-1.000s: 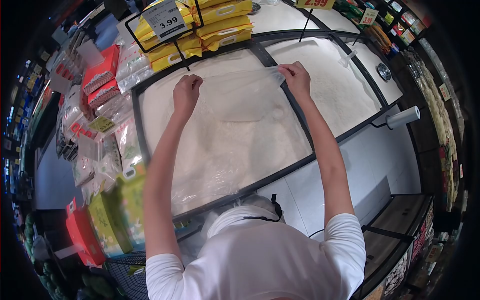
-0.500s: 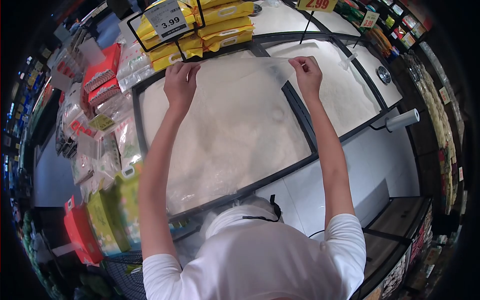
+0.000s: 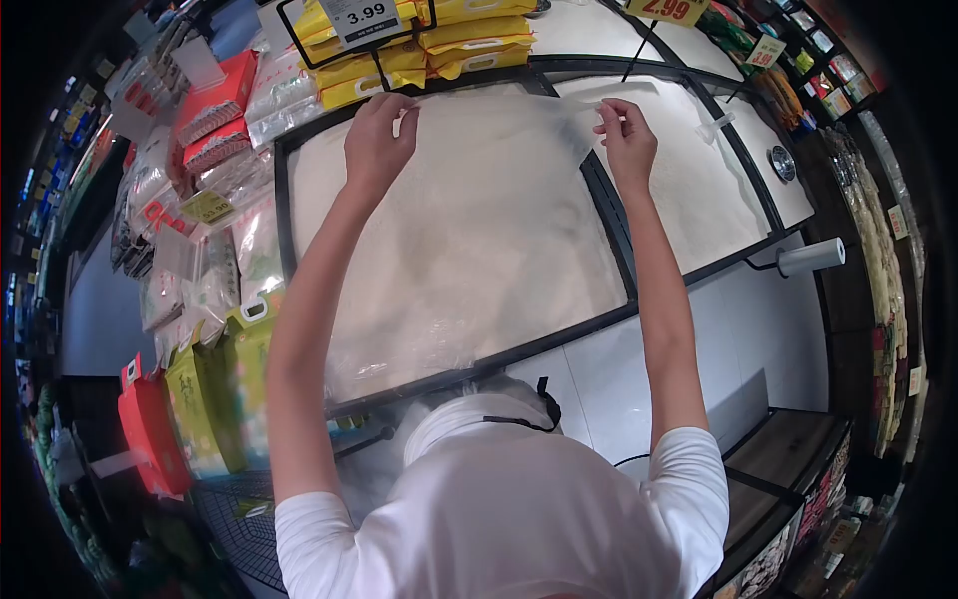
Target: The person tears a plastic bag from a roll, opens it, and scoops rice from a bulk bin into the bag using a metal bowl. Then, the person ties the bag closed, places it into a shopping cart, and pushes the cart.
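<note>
Where the clear plastic sheet [image 3: 489,170] spans from one hand to the other, its far edge runs roughly crosswise, nearly level between the left hand [image 3: 380,145] and the right hand [image 3: 629,140], so neither hand is clearly nearer to it. The left fingers are curled closed on one end of that edge; the right fingers appear to pinch the opposite corner between thumb and fingertips, though the film is too see-through there to show the exact grip. From the fingers, the sheet falls back toward the person's body, over the pale grain of the left bin [image 3: 559,336]. Its near end blends into the grain, so I cannot tell which way its long axis runs, nor whether the shiny creases by the bin's front rim belong to it. On the right, the sheet reaches across the far part of the dark divider [image 3: 611,220], and the right hand is over the neighbouring bin [image 3: 694,180], whereas the left hand is over the far part of the left bin, just in front of the stacked yellow bags [image 3: 477,45]. Both forearms reach forward, one on either side of the sheet, with the two hands well apart.
</note>
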Available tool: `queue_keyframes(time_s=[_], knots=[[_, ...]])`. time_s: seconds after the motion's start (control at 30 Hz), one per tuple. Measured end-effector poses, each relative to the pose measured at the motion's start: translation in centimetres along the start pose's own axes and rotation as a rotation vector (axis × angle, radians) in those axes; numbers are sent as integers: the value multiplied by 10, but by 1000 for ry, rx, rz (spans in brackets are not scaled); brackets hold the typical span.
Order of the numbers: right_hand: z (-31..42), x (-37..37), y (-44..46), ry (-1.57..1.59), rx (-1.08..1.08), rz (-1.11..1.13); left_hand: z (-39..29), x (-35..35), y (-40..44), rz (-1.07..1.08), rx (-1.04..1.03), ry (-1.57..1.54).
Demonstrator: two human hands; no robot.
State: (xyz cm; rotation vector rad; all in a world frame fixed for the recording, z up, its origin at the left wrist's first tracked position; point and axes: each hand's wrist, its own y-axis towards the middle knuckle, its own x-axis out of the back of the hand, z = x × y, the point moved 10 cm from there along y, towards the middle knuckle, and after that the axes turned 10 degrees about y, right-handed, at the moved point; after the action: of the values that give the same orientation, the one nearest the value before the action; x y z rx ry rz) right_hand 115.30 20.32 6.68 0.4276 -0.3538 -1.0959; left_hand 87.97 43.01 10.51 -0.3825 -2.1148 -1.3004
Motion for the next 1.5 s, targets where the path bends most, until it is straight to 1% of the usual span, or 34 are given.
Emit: queue_keyframes(time_s=[0.03, 0.07, 0.1, 0.13, 0.17, 0.2, 0.23, 0.27, 0.37, 0.4, 0.43, 0.47, 0.53, 0.57, 0.6, 0.67, 0.73, 0.77, 0.8, 0.87, 0.9, 0.93, 1.0, 1.07, 1.13, 1.17, 1.23, 1.27, 1.37, 1.43, 1.5], knots=[[-3, -4, -6, -9, 11, 19, -8, -1, -6, 15, -25, -32], [-3, -9, -8, -15, 31, 35, -8, -6, -8, 84, 25, -131], [2, -15, -3, -19, 64, 48, -10, -6, -6, 92, 30, -190], [4, -9, -1, -11, 69, -22, -10, -6, -5, 101, 35, -249], [7, -15, -3, -60, 93, 18, -13, -6, -8, 117, 44, -311], [12, -22, -6, -108, 116, 55, -16, -9, -9, 194, 82, -326], [17, -30, -8, -156, 142, 92, -22, -12, -12, 224, 54, -355], [24, -31, -7, -116, 204, 37, -28, -16, -13, 247, 26, -383], [52, -60, -17, 167, 104, 125, -45, -26, -18, 294, -16, -446], [64, -77, -26, 209, 63, 182, -51, -24, -20, 262, -8, -486], [74, -97, -37, 184, 122, 302, -57, -21, -21, 228, -1, -526], [83, -115, -48, 159, 183, 425, -56, -22, -22, 240, 70, -566], [116, -132, -82, -9, 436, 418, -45, -20, -29, 252, 224, -638], [129, -141, -99, -86, 563, 417, -40, -21, -36, 285, 263, -712], [119, -151, -109, -121, 540, 440, -34, -21, -43, 312, 303, -785], [77, -172, -140, -190, 492, 492, -21, -22, -63, 356, 396, -979], [39, -185, -163, -320, 465, 483, 3, -8, -92, 326, 502, -1088], [19, -191, -171, -356, 386, 563, 16, 1, -108, 307, 550, -1143], [-2, -194, -178, -395, 307, 642, 41, 11, -131, 249, 662, -1150], [-26, -191, -197, -404, 508, 686, 99, 40, -182, 95, 831, -1101], [-29, -189, -205, -379, 508, 712, 130, 51, -216, 30, 939, -1028], [-30, -186, -217, -357, 511, 738, 154, 60, -250, 31, 932, -897], [-46, -198, -252, -396, 384, 947, 175, 69, -320, 39, 980, -842], [-46, -210, -301, -337, 377, 1091, 189, 81, -381, 38, 1073, -704], [-56, -223, -353, -344, 282, 1291, 188, 107, -416, 42, 1132, -461], [-57, -227, -369, -336, 236, 1315, 190, 119, -432, 48, 1161, -340], [-58, -236, -395, -320, 140, 1359, 204, 114, -462, 249, 996, -64], [-56, -240, -399, -343, 132, 1360, 207, 110, -471, 349, 906, 72], [-54, -250, -410, -393, 105, 1370, 151, 128, -404, 339, 595, 332], [-66, -257, -419, -407, 91, 1387, 131, 111, -387, 437, 399, 406], [-81, -261, -424, -464, 26, 1387, 129, 94, -386, 549, 271, 417]])
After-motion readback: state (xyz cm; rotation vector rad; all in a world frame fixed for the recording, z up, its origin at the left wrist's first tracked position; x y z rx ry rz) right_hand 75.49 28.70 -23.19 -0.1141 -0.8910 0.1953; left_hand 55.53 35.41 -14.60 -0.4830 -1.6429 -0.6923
